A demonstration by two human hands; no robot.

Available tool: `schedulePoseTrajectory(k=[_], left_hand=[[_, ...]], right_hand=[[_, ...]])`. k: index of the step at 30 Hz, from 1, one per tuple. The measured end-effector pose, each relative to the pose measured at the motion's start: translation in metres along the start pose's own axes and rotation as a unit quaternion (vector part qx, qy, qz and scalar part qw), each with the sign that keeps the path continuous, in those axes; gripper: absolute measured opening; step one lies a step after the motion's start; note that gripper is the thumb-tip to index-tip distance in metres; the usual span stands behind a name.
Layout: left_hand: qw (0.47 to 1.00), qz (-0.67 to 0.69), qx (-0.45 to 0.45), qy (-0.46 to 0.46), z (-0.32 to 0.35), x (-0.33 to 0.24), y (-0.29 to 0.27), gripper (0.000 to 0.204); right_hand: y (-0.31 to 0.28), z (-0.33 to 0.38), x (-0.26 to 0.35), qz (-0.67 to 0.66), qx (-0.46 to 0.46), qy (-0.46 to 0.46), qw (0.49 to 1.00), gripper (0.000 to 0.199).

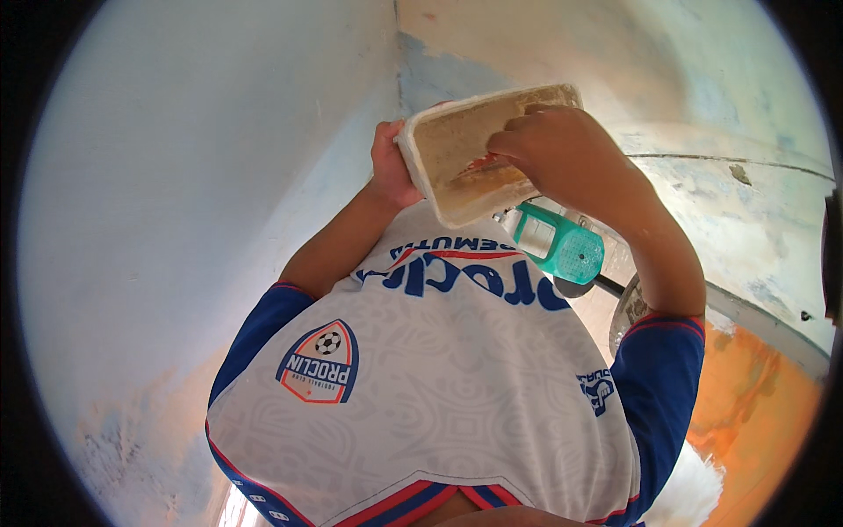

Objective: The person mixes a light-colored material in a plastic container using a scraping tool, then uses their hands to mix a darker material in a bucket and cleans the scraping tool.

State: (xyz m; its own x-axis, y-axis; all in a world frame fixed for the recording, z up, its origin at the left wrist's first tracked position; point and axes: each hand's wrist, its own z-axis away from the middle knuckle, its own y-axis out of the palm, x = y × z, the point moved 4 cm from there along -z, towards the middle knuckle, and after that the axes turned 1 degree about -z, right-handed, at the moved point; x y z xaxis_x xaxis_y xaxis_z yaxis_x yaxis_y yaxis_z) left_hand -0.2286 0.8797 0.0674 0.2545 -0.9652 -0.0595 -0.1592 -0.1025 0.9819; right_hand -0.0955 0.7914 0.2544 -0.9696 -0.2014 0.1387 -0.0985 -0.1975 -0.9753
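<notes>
Nearest is the person's own white football jersey (474, 378) w/ blue sleeves (659, 386); it fills the view under both hands. Above it, at chest height approx., is the rectangular plastic tub (450, 139), white at the rim and brownish inside, between the two hands.

The L hand (392, 165) is closed around the tub's left edge, thumb up on the rim side; the other fingers are mostly hidden behind. Prob. this grip is for steadying, b/c I see no other support under the tub. Its opening is tilted toward the person, prob. so that the inside can be seen and reached.

The R hand (555, 147) is over the tub's right part, fingers bent and reaching inside, partly closed. Next to its fingertips is a reddish bit (479, 163); whether the hand has hold of it, I cannot tell, nor what it is.

Farther, below the R hand, is a green plastic stool (580, 250) w/ small holes in its top, and a dark rod (608, 284) near it. Farthest, a pale bluish wall (176, 176) is left of the L hand; a stained wall (694, 70) is beyond the R hand, w/ orange paint (746, 395) lower down.
</notes>
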Motion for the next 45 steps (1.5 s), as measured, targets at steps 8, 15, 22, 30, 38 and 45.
schedulePoseTrajectory(k=[8,15,22,30,38,45], left_hand=[[1.0,0.029,0.0,-0.011,-0.001,-0.002,-0.005,0.08],[1.0,0.01,0.005,-0.013,-0.003,-0.004,0.0,0.081],[0.998,0.055,0.022,-0.008,-0.019,-0.009,0.016,0.081],[0.999,-0.017,-0.027,0.005,-0.021,-0.007,0.012,0.08],[0.991,-0.052,-0.125,-0.005,-0.028,-0.001,0.017,0.08],[0.997,-0.052,-0.059,-0.022,-0.026,0.0,0.02,0.08]], right_hand=[[-0.02,0.005,-0.006,-0.042,0.002,0.031,0.999,0.018],[-0.01,0.0,-0.01,-0.049,-0.015,0.043,0.998,0.016],[-0.015,-0.017,-0.01,0.009,0.011,0.037,0.999,0.016],[-0.07,0.016,-0.022,-0.098,-0.091,0.119,0.984,0.017],[-0.068,0.03,-0.018,-0.218,-0.161,0.105,0.957,0.017],[-0.056,0.019,-0.02,-0.053,-0.11,0.112,0.986,0.016]])
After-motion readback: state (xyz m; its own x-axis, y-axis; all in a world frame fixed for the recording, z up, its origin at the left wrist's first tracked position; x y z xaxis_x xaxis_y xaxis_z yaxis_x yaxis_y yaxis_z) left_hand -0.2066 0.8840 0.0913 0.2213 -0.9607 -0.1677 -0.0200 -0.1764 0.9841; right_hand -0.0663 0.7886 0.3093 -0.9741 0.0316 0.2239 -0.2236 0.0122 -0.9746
